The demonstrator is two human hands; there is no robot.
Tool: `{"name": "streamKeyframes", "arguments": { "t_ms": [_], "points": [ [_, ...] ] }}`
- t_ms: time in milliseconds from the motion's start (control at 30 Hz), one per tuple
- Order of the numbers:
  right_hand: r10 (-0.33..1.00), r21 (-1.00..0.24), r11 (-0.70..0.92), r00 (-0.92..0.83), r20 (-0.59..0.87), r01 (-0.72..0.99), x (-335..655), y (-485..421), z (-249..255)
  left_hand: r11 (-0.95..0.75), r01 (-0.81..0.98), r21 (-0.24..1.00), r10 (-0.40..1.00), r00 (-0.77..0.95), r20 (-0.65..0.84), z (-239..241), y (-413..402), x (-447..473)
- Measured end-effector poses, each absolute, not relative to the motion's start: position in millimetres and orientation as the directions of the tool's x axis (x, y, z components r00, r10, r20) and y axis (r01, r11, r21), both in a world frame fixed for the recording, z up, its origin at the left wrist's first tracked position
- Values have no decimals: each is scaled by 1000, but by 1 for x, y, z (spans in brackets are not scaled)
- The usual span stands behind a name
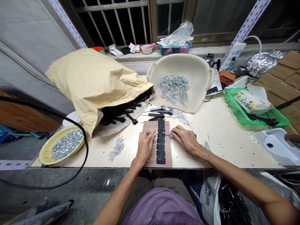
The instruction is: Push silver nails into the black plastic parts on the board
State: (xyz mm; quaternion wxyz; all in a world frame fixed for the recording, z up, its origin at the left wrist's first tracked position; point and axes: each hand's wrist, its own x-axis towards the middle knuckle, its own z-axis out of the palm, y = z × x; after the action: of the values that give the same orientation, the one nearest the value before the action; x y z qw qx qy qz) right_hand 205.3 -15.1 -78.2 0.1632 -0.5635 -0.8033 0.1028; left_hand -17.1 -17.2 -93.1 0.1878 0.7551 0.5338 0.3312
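A brown board (167,156) lies at the table's near edge with a column of several black plastic pieces (161,140) down its middle. My left hand (145,145) rests on the board's left side, fingers curled over small silver bits scattered there. My right hand (185,137) sits at the board's right edge and pinches a thin metal pin (166,133) whose tip points at one black piece. More loose pins (180,115) and black T-shaped parts (159,112) lie just beyond the board.
A white tub (201,75) holds a heap of pins. A tan sack (93,81) spills black parts at left. A yellow plate (44,153) carries small silver parts; another small pile (117,147) lies on the table. A green basket (236,112) stands at right.
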Motion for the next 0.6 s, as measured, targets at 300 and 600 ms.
{"name": "streamKeyframes", "arguments": {
  "t_ms": [300, 600],
  "points": [
    [928, -279, 371, -348, 130, 886, 204, 5, -92, -443, 735, 513, 889, 287, 356, -112, -18, -15],
    [914, -229, 398, -363, 182, 888, 203, 9, -98, -423, 754, 502, 897, 271, 349, -112, -16, -15]
  ]
}}
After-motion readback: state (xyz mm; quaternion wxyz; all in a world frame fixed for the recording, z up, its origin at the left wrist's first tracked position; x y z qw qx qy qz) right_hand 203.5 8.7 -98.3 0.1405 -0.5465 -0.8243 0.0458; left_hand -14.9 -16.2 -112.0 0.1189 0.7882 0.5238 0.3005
